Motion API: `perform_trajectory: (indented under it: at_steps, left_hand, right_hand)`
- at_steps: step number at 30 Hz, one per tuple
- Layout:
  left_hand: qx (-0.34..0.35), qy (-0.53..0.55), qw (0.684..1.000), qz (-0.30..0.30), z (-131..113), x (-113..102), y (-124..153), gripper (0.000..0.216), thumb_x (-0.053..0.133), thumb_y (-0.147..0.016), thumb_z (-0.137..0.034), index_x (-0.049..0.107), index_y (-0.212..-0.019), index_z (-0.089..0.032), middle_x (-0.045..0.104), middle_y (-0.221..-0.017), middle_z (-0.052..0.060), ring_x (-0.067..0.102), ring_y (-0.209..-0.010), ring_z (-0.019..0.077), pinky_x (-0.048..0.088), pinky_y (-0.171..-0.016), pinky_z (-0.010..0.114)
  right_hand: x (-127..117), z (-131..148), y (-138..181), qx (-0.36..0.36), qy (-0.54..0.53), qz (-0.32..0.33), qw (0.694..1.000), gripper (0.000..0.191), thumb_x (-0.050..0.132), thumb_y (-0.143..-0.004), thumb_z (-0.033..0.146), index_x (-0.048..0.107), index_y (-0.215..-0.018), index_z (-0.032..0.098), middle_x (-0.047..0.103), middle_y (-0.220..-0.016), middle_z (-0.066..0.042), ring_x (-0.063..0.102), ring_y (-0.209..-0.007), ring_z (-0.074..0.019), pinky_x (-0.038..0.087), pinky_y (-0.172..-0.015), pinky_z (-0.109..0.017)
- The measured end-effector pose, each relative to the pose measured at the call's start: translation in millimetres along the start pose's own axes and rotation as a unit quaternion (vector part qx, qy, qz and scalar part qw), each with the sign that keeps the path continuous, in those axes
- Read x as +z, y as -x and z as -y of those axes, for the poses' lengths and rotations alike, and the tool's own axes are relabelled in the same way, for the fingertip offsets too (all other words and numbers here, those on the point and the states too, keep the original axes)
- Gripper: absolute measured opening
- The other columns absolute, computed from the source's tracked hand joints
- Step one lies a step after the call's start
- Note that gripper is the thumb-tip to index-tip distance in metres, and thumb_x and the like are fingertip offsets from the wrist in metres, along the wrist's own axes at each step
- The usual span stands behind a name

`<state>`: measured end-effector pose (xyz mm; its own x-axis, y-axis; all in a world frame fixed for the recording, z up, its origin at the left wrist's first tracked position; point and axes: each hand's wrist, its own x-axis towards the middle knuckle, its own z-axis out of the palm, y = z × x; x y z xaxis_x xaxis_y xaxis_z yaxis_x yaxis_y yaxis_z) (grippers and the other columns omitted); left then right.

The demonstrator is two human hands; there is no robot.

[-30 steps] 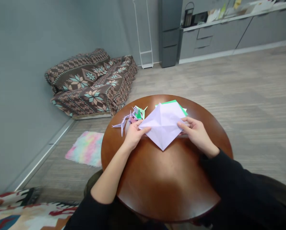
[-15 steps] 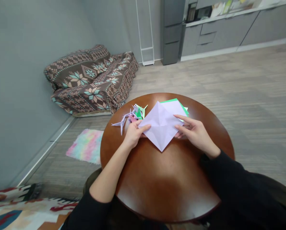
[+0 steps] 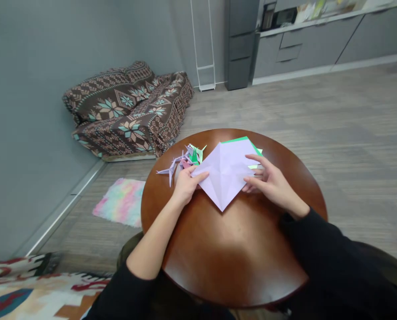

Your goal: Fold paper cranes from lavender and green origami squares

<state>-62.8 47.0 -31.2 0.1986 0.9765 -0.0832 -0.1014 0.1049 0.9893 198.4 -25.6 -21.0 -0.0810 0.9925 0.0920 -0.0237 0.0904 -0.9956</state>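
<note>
A creased sheet of lilac origami paper is held with one corner toward me, a little over the round table. My left hand pinches its left corner, thumb on top and fingers beneath. At the right corner, my right hand grips the same sheet between thumb and fingers; part of those fingers is hidden. Behind it lies a stack of lilac and green paper, partly covered by the held sheet. Several folded paper cranes in lilac, green and pink sit just beyond my left hand.
The brown round table stands in front of me. Beyond it on the left is a sofa under a patterned cover. A pastel fluffy rug lies on the floor, and grey kitchen cabinets line the far wall.
The lilac sheet has tilted slightly in my hands, and its near corner has shifted a little left. My right index finger has lifted slightly. Both hands keep their hold.
</note>
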Motion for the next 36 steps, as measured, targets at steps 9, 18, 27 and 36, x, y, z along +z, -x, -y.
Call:
perform_trajectory:
  at_steps: [9, 18, 27, 36]
  left_hand:
    - [0.021, -0.038, 0.999, 0.031, 1, 0, -1, 0.046, 0.09, -0.065, -0.039, 0.075, -0.099, -0.013, 0.077, -0.088, 0.007, 0.07, -0.074, 0.0201, 0.056, -0.066, 0.029]
    - [0.06, -0.119, 0.99, 0.042, 2, -2, -2, 0.044, 0.089, -0.066, -0.045, 0.077, -0.096, -0.014, 0.076, -0.089, 0.006, 0.069, -0.077, 0.0203, 0.053, -0.07, 0.028]
    - [0.075, -0.137, 0.981, 0.117, -6, 4, 7, 0.038, 0.082, -0.075, -0.045, 0.076, -0.097, -0.015, 0.074, -0.088, 0.003, 0.066, -0.074, 0.0176, 0.05, -0.068, 0.026]
    - [0.115, -0.138, 0.969, 0.172, -10, 7, 11, 0.053, 0.084, -0.075, -0.038, 0.073, -0.122, -0.017, 0.073, -0.123, 0.011, 0.068, -0.11, 0.0289, 0.053, -0.091, 0.032]
  right_hand:
    - [1, -4, -3, -0.02, -0.011, -0.001, 1.0, 0.061, 0.086, -0.076, 0.035, 0.063, -0.132, 0.023, 0.075, -0.088, -0.002, 0.071, -0.065, -0.0181, 0.064, -0.061, -0.034]
    - [2, -5, -4, -0.008, 0.017, -0.046, 0.999, 0.042, 0.085, -0.074, 0.043, 0.071, -0.106, 0.019, 0.078, -0.089, -0.006, 0.074, -0.081, -0.0225, 0.06, -0.074, -0.035]
    - [0, -7, -4, -0.041, 0.058, -0.053, 0.996, 0.026, 0.077, -0.082, 0.041, 0.064, -0.08, 0.018, 0.069, -0.08, -0.003, 0.064, -0.072, -0.0177, 0.048, -0.067, -0.029]
    - [3, -9, -1, -0.082, 0.187, -0.083, 0.975, 0.027, 0.065, -0.089, 0.034, 0.043, -0.078, 0.024, 0.052, -0.066, 0.004, 0.049, -0.06, -0.0139, 0.036, -0.057, -0.027]
